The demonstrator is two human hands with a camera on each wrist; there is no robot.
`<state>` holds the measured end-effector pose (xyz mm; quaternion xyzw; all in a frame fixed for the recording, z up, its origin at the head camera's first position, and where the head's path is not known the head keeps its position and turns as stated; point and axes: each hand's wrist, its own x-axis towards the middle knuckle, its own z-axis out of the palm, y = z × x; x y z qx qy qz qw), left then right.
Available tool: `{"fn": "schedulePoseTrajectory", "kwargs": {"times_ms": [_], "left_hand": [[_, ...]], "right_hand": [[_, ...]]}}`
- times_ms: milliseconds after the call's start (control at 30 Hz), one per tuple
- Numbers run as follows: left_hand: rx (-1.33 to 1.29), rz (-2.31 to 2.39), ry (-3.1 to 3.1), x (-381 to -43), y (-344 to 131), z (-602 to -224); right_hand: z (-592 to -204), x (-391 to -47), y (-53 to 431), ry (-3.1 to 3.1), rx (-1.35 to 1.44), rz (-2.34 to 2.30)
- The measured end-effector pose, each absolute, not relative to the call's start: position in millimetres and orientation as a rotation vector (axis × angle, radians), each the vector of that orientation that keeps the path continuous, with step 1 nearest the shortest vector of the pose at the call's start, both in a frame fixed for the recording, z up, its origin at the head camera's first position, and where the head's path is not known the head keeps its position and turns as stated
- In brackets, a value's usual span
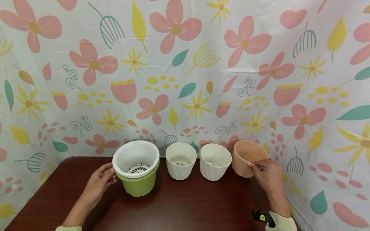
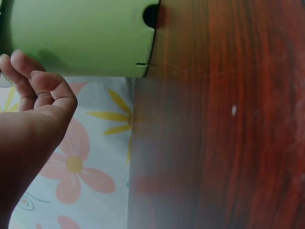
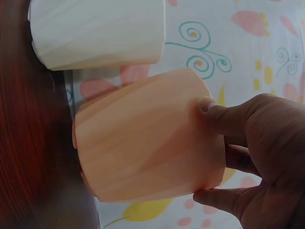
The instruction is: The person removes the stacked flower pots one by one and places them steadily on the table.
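Observation:
On the left of the head view, a white pot (image 1: 136,154) with a slotted bottom sits inside a green pot (image 1: 140,186). My left hand (image 1: 98,183) pinches its rim from the left side. The left wrist view shows that hand's curled fingertips (image 2: 45,81) by the green wall; the thumb's contact is hard to make out. Over on the right, my right hand (image 1: 268,175) grips the near right rim of an orange pot (image 1: 242,163), thumb on the outside. The right wrist view shows the orange pot (image 3: 147,138) tilted relative to the white pot beside it.
Two cream pots (image 1: 180,160) (image 1: 215,162) with perforated bottoms stand in a row between the hands. All the pots are near the back edge of the dark red-brown table (image 1: 185,208). A flower-printed cloth (image 1: 185,70) hangs behind and at the sides.

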<state>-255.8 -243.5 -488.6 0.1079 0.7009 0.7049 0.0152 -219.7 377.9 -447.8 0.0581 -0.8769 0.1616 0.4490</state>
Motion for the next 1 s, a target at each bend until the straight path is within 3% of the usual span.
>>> {"fn": "schedulePoseTrajectory", "kwargs": {"times_ms": [1000], "left_hand": [[0.302,2.185,2.176,-256.4,-242.8,-487.7]], "right_hand": [[-461.0,-223.8,384.6,-2.252,0.093,0.458]]}}
